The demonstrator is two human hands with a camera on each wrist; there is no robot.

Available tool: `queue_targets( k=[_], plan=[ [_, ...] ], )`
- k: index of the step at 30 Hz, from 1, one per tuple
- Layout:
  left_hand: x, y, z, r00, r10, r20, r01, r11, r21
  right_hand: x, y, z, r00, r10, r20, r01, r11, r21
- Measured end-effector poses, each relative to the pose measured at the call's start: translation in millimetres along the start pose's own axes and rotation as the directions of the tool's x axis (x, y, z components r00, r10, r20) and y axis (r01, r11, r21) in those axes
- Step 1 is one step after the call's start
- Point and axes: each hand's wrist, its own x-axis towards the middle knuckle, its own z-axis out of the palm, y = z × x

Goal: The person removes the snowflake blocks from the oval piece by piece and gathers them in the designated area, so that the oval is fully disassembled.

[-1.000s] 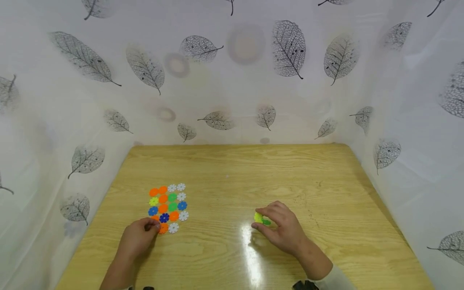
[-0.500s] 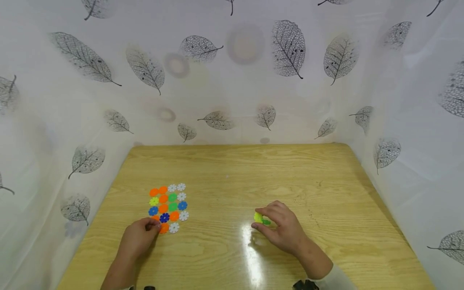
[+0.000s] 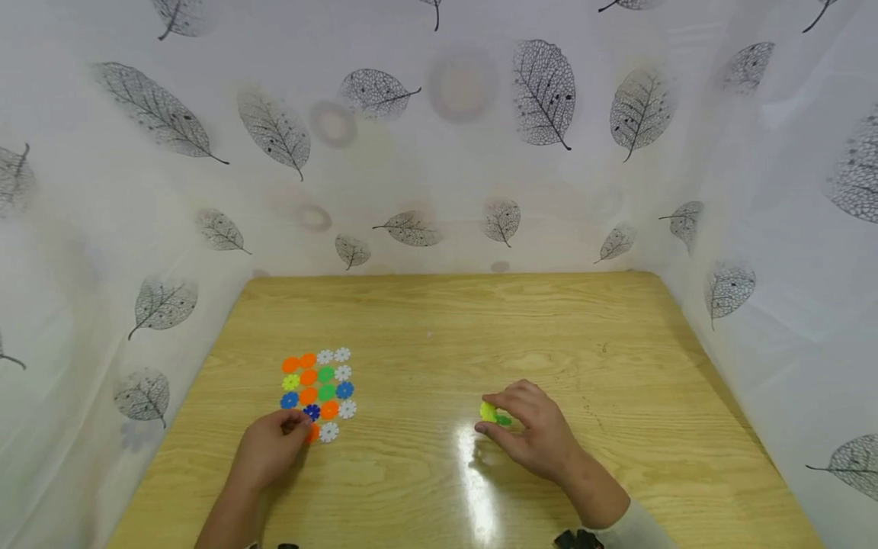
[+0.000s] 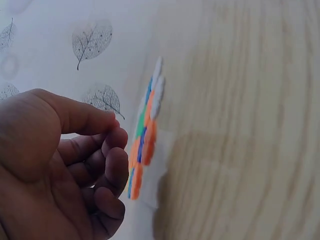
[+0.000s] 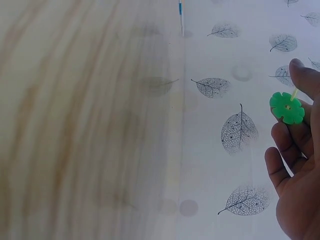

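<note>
A flat patch of notched, flower-shaped plastic discs (image 3: 326,391) in orange, white, green, blue and yellow lies at the left of the table. Over its lower left part is my left hand (image 3: 269,448), thumb and index fingertips together. The left wrist view has a tiny reddish bit (image 4: 116,123) at those tips; I cannot tell whether it is a held piece. My right hand (image 3: 538,435) pinches a yellow flower disc (image 3: 488,412) between thumb and index finger. A green flower disc (image 5: 287,107) stands crosswise to it, slotted onto its edge.
Both hands are over a wood-grain table (image 3: 411,473), with bright glare in front of the right hand. A white curtain with leaf prints (image 3: 439,168) stands along the table's back and both sides.
My left hand has shifted slightly right, covering an orange disc at the patch's left edge that showed before. The right hand and its two discs stay put.
</note>
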Motion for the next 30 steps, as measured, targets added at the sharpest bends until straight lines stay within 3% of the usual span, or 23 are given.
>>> queue_targets(
  k=[9, 30],
  plan=[
    [-1.0, 19.3, 5.3, 0.998, 0.061, -0.008, -0.061, 0.994, -0.091, 0, 0, 4, 0.999, -0.037, -0.024, 0.038, 0.999, 0.024],
    [5.1, 68.9, 20.4, 0.975, 0.209, 0.075, -0.183, 0.948, -0.261, 10, -5, 7, 0.989, -0.129, -0.07, 0.132, 0.99, 0.042]
  ],
)
